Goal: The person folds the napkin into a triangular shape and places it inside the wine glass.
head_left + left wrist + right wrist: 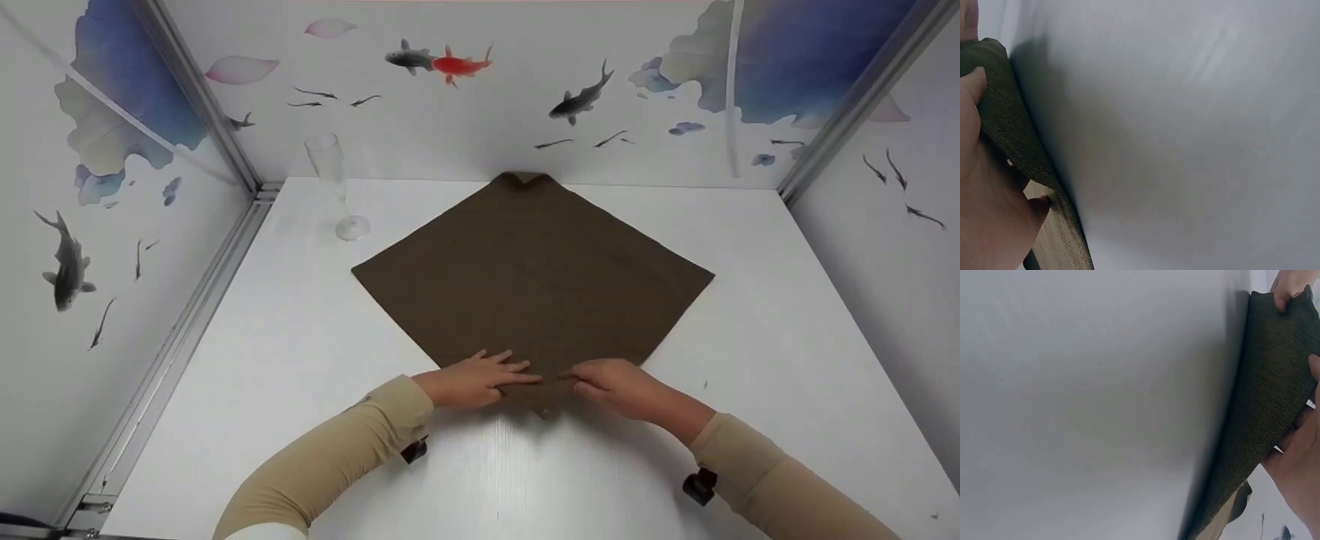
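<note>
A brown square cloth napkin lies turned as a diamond, its near corner between my two hands. My left hand is at the left side of this corner, fingers spread over the cloth. Its thumb lies against the near face of the cloth in the left wrist view. From the right, my right hand pinches the corner's other side with bent fingers. In the right wrist view its thumb is on the cloth and its fingers are partly behind it. The napkin's far corner is bent over.
A clear stemmed glass stands at the back left of the white table. White panels with painted fish close in the back and both sides. Metal rails run along the panel edges.
</note>
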Demonstrator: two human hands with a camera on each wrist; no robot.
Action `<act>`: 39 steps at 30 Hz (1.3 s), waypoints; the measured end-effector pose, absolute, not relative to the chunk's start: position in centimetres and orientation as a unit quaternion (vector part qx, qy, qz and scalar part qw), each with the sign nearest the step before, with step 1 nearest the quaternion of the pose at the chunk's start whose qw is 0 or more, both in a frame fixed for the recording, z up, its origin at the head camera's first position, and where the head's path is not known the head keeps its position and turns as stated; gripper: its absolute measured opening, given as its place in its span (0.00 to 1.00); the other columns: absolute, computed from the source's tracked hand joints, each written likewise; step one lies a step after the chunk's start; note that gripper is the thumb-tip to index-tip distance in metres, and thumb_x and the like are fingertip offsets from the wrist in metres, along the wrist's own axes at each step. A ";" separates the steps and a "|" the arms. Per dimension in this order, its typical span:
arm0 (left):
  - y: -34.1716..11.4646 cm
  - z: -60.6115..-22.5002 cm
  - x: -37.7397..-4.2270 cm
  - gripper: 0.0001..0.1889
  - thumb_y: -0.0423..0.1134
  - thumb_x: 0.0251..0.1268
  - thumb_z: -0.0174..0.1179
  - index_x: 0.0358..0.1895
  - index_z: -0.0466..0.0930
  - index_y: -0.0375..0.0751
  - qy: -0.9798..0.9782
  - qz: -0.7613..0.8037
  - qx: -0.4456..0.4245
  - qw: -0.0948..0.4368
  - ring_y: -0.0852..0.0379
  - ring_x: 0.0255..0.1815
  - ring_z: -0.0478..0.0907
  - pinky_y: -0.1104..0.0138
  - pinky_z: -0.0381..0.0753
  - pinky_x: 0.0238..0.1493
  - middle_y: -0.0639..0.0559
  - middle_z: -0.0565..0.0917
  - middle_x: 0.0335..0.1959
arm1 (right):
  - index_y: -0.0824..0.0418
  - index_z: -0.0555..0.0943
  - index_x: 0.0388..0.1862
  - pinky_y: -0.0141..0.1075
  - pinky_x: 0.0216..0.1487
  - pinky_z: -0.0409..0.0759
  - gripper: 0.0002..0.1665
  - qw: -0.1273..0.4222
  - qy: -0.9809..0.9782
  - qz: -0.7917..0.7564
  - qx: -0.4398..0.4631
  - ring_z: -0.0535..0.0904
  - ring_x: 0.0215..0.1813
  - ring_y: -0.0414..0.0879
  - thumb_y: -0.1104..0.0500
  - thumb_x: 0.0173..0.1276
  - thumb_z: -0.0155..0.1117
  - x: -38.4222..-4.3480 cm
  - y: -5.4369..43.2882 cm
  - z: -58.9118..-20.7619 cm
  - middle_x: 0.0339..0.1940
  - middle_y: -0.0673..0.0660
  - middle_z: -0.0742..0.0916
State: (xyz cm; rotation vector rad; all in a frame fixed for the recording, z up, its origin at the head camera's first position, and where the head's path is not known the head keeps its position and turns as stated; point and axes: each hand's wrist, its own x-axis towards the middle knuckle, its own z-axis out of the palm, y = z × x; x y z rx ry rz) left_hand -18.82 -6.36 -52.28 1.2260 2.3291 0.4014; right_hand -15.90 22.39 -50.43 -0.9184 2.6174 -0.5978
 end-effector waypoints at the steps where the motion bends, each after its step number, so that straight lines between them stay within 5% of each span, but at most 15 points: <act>1: -6.4 -52.2 -18.9 0.31 0.32 0.74 0.40 0.77 0.54 0.62 0.847 0.159 0.443 0.246 0.50 0.78 0.42 0.47 0.42 0.73 0.54 0.54 0.77 | 0.60 0.80 0.58 0.50 0.53 0.78 0.17 0.151 0.912 -0.207 -0.319 0.81 0.54 0.51 0.56 0.76 0.54 -15.9 22.3 -50.4 0.52 0.55 0.85; 7: -6.5 -51.8 -19.0 0.29 0.39 0.77 0.37 0.77 0.52 0.66 0.829 0.218 0.421 0.295 0.52 0.78 0.40 0.46 0.36 0.73 0.58 0.53 0.77 | 0.58 0.76 0.65 0.50 0.57 0.75 0.23 0.162 0.909 -0.213 -0.321 0.77 0.60 0.50 0.60 0.72 0.57 -16.1 22.2 -50.8 0.60 0.54 0.81; 14: -6.5 -51.4 -19.1 0.24 0.46 0.82 0.35 0.77 0.56 0.60 0.816 0.223 0.427 0.319 0.55 0.78 0.38 0.44 0.32 0.72 0.60 0.51 0.78 | 0.49 0.66 0.75 0.56 0.69 0.60 0.30 0.205 0.873 -0.262 -0.357 0.60 0.74 0.52 0.44 0.77 0.49 -16.4 22.6 -51.2 0.76 0.52 0.65; 18: -6.6 -51.1 -19.0 0.26 0.52 0.81 0.34 0.77 0.54 0.55 0.812 0.229 0.412 0.345 0.57 0.78 0.40 0.46 0.31 0.73 0.54 0.52 0.78 | 0.46 0.64 0.76 0.58 0.70 0.56 0.32 0.241 0.861 -0.272 -0.356 0.55 0.76 0.52 0.38 0.77 0.45 -16.3 22.8 -51.3 0.77 0.51 0.62; 24: -6.7 -50.9 -18.7 0.30 0.57 0.79 0.33 0.76 0.57 0.45 0.807 0.259 0.356 0.393 0.57 0.78 0.41 0.53 0.30 0.74 0.49 0.49 0.78 | 0.51 0.66 0.74 0.58 0.69 0.57 0.31 0.249 0.860 -0.273 -0.351 0.56 0.76 0.54 0.42 0.77 0.48 -16.0 22.9 -51.3 0.76 0.53 0.65; 33: -6.8 -50.3 -18.1 0.34 0.63 0.76 0.33 0.74 0.61 0.43 0.815 0.275 0.299 0.414 0.52 0.77 0.43 0.59 0.35 0.75 0.54 0.54 0.77 | 0.52 0.68 0.73 0.58 0.69 0.57 0.29 0.252 0.861 -0.268 -0.350 0.57 0.75 0.54 0.45 0.78 0.49 -15.7 22.8 -51.1 0.74 0.53 0.68; 39: -7.1 -49.7 -17.5 0.37 0.66 0.74 0.36 0.75 0.60 0.44 0.813 0.313 0.265 0.414 0.56 0.74 0.55 0.61 0.54 0.72 0.54 0.63 0.73 | 0.53 0.67 0.74 0.56 0.69 0.59 0.32 0.258 0.862 -0.272 -0.341 0.60 0.74 0.52 0.42 0.76 0.49 -15.3 23.1 -50.9 0.74 0.54 0.68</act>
